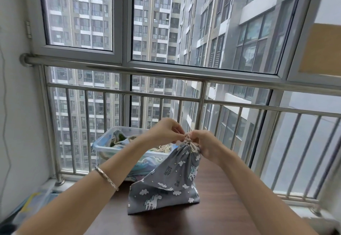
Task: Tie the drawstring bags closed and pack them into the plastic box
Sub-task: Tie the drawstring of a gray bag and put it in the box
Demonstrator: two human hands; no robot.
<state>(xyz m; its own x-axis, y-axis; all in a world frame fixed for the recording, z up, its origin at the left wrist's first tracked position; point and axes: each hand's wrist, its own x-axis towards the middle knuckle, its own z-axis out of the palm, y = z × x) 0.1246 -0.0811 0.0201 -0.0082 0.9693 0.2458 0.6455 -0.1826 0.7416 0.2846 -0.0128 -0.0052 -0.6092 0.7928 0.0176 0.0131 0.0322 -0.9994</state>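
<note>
Soft grey daylight is coming through the window (pixel 79 13), lighting everything evenly with faint shadows. The wide lens is bending the railing (pixel 166 72) toward the edges. The bag (pixel 166 188) is looking sharp; the bottom corners are blurring.

The table (pixel 212 216) lies open right of the grey bag (pixel 166 185). The plastic box (pixel 99 147) and railing (pixel 201 104) close the far side.
</note>
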